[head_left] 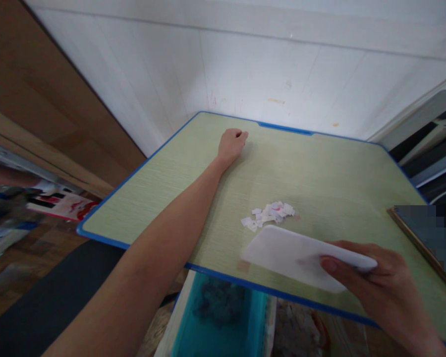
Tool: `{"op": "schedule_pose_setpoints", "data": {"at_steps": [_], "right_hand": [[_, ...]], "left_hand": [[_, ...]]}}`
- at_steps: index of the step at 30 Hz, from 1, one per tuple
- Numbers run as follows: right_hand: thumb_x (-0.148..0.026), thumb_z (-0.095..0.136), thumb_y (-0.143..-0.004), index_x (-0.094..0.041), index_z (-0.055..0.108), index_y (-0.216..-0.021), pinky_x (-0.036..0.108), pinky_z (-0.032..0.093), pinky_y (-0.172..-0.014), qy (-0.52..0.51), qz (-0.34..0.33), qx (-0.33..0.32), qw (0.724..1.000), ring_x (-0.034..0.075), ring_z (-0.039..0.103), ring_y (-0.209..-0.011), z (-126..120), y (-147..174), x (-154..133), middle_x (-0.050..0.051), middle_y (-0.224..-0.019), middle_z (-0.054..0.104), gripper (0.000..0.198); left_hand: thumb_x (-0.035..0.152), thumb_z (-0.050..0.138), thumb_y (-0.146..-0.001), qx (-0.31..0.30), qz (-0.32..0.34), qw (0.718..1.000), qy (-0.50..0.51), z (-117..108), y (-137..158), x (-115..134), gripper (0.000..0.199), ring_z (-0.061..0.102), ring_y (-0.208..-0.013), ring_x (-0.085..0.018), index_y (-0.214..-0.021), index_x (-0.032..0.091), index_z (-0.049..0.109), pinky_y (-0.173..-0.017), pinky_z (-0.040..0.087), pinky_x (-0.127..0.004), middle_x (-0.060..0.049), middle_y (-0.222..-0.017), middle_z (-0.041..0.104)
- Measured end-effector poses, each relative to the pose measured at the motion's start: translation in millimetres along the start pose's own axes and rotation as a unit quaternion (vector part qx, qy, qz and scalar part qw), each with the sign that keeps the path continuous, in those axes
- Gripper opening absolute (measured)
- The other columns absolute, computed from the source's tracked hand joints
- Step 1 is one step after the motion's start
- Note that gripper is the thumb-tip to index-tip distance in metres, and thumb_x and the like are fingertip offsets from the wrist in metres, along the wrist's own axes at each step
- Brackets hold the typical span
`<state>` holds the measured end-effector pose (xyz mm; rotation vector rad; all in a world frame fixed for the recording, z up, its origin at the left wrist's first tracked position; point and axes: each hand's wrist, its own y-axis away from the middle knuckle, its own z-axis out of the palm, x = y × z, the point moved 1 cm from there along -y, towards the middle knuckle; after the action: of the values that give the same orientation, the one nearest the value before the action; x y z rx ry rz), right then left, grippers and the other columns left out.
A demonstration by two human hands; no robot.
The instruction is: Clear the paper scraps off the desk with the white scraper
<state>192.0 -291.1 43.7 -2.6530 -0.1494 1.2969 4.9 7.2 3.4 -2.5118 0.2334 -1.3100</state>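
My left hand [232, 145] rests on the far left part of the pale green tabletop [305, 168], curled into a loose fist; a dark hollow shows between thumb and fingers, with nothing visible in it. In my right hand [379, 282] is a flat white scraper-like plate [293, 255], gripped at its right end between thumb and fingers. It is tilted near the table's front edge. Just beyond its upper left edge lies a small heap of torn white paper scraps [273, 214], some with pinkish marks. Whether the plate touches the scraps I cannot tell.
A blue rim [134, 171] borders the table, which stands against a white wall [252, 74]. Below the front edge is a turquoise bin [219, 332] with dark contents. A dark wood-edged object [412, 233], partly pixelated, lies at the right. Another person's arm [11, 174] shows far left.
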Motion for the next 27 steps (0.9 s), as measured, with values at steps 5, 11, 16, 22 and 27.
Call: {"op": "schedule_pose_setpoints", "data": {"at_steps": [5, 11, 16, 22, 27], "right_hand": [[-0.032, 0.067, -0.087, -0.025, 0.072, -0.054, 0.02, 0.039, -0.039, -0.004, -0.017, -0.054, 0.998, 0.011, 0.051, -0.037, -1.9, 5.9, 0.8, -0.003, -0.043, 0.059, 0.034], [-0.034, 0.068, -0.089, -0.028, 0.075, -0.063, 0.02, 0.046, -0.046, -0.042, -0.025, -0.06, 0.997, 0.012, 0.061, -0.044, -0.5, 10.9, -2.1, -0.003, -0.051, 0.068, 0.028], [-0.035, 0.069, -0.088, -0.028, 0.075, -0.06, 0.022, 0.045, -0.042, -0.063, -0.022, -0.065, 0.996, 0.013, 0.057, -0.04, -2.2, 10.3, -2.1, -0.003, -0.048, 0.065, 0.03], [-0.035, 0.082, -0.069, -0.029, 0.075, -0.053, 0.027, 0.036, -0.034, -0.099, 0.054, 0.083, 0.99, 0.015, 0.049, -0.036, -21.8, 0.0, 1.9, -0.002, -0.043, 0.061, 0.018], [-0.028, 0.089, -0.061, -0.024, 0.077, -0.062, 0.031, 0.043, -0.037, -0.237, 0.076, 0.198, 0.948, 0.019, 0.06, -0.041, -43.4, -49.2, 17.4, 0.003, -0.055, 0.071, 0.012]], "left_hand": [[0.026, 0.049, -0.085, 0.002, 0.003, 1.0, 0.005, -0.8, 1.0, 1.1, 0.039, 0.034, -0.057, -0.011, -0.05, 0.021, 0.034, -0.06, 0.021, -0.032, 0.003, -0.051, 0.03], [0.026, 0.048, -0.085, 0.0, 0.001, 1.0, 0.003, -0.6, 1.5, 1.1, 0.036, 0.034, -0.059, -0.011, -0.051, 0.021, 0.036, -0.062, 0.022, -0.032, 0.002, -0.052, 0.031], [0.027, 0.047, -0.085, -0.002, 0.0, 1.0, -0.002, -0.1, 0.5, 0.1, 0.035, 0.035, -0.061, -0.012, -0.053, 0.022, 0.037, -0.063, 0.024, -0.032, 0.002, -0.055, 0.032], [0.027, 0.047, -0.085, -0.008, -0.007, 1.0, 0.002, -0.2, 1.4, 0.6, 0.033, 0.034, -0.063, -0.013, -0.054, 0.022, 0.037, -0.064, 0.025, -0.032, 0.001, -0.057, 0.032], [0.027, 0.047, -0.085, -0.017, -0.021, 1.0, 0.015, -0.5, 2.1, 1.3, 0.032, 0.034, -0.063, -0.013, -0.055, 0.022, 0.036, -0.064, 0.025, -0.032, 0.001, -0.057, 0.032]]}}
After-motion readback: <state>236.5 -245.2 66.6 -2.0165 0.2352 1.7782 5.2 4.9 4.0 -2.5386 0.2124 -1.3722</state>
